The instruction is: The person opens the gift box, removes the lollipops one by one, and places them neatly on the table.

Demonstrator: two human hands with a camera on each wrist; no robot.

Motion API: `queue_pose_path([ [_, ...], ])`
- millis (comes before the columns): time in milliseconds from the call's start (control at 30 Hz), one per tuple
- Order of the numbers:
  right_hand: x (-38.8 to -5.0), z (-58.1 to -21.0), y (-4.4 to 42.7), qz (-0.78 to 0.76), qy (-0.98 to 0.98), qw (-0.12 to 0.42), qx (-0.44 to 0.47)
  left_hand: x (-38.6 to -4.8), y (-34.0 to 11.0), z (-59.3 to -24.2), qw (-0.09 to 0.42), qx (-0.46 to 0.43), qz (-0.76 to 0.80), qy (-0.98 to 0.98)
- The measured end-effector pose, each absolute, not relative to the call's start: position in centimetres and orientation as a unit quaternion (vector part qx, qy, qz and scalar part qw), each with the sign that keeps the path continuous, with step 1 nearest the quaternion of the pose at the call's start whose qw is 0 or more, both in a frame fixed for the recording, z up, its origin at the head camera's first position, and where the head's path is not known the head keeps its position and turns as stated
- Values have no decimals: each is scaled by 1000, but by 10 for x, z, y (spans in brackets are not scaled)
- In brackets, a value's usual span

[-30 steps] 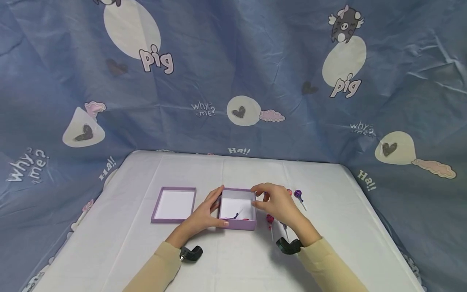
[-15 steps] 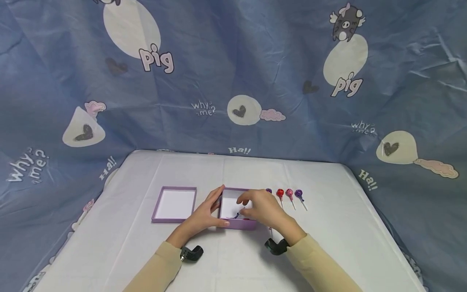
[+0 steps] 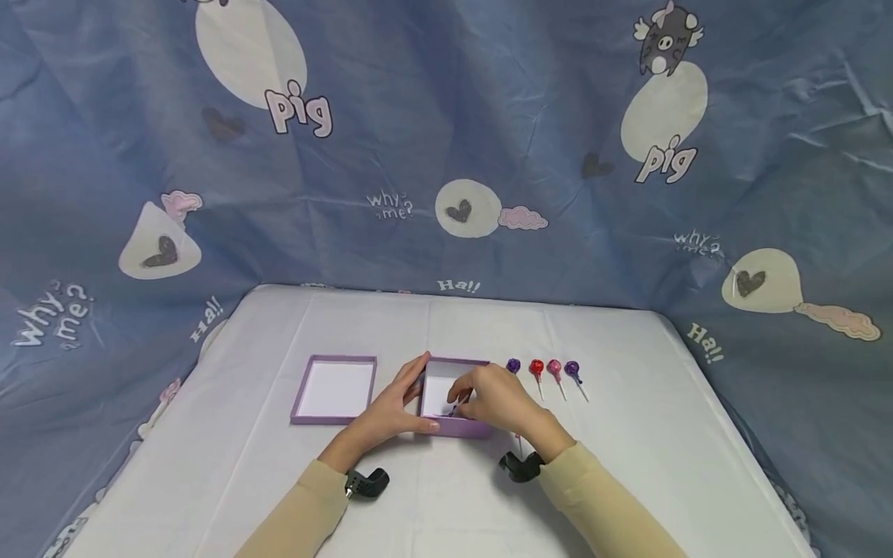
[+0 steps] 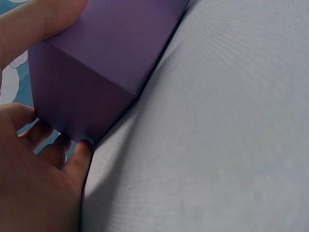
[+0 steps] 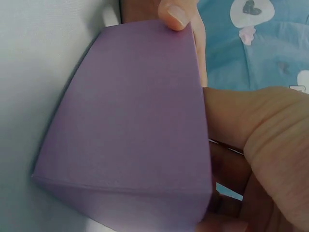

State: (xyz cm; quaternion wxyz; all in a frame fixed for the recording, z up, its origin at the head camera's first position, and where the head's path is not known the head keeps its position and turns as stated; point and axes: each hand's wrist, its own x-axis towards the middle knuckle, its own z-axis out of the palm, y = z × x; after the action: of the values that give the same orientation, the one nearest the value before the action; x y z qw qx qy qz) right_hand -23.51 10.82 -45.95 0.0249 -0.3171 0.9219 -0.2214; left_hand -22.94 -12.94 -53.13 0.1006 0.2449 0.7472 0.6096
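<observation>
The open purple box [image 3: 463, 428] stands on the table in the head view. My left hand [image 3: 389, 412] grips its left end, thumb on the front wall and fingers along the side; in the left wrist view the fingertips press the box's lower edge. My right hand [image 3: 501, 400] reaches over the right wall into the box. Its thumb and fingers pinch a lollipop with a dark blue wrapper [image 3: 452, 411], mostly covered by the hand. A thin white stick [image 5: 226, 146] shows between thumb and fingers in the right wrist view. The rest of the box's inside is hidden there.
Left of the box lies its shallow purple lid [image 3: 338, 391], inside up. On the right are a purple lollipop [image 3: 513, 365], a red one [image 3: 536, 367], a pink one [image 3: 554, 367] and another purple one [image 3: 572, 369]. A lollipop stick [image 3: 519, 445] pokes out below the right forearm.
My right hand has moved left from the box's right edge into the box, and its fingers have closed round the dark blue lollipop. The left hand keeps its grip on the box.
</observation>
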Motion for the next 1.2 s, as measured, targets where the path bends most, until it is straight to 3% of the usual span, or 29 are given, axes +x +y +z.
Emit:
queue_pose_path([
  [367,-236,-469,107,-213,927,13,-309,-233,-132,-532,100,252,613,742],
  [1200,-243,-470,108,-197,923,71,-321,-232,-130,-534,99,245,606,750],
])
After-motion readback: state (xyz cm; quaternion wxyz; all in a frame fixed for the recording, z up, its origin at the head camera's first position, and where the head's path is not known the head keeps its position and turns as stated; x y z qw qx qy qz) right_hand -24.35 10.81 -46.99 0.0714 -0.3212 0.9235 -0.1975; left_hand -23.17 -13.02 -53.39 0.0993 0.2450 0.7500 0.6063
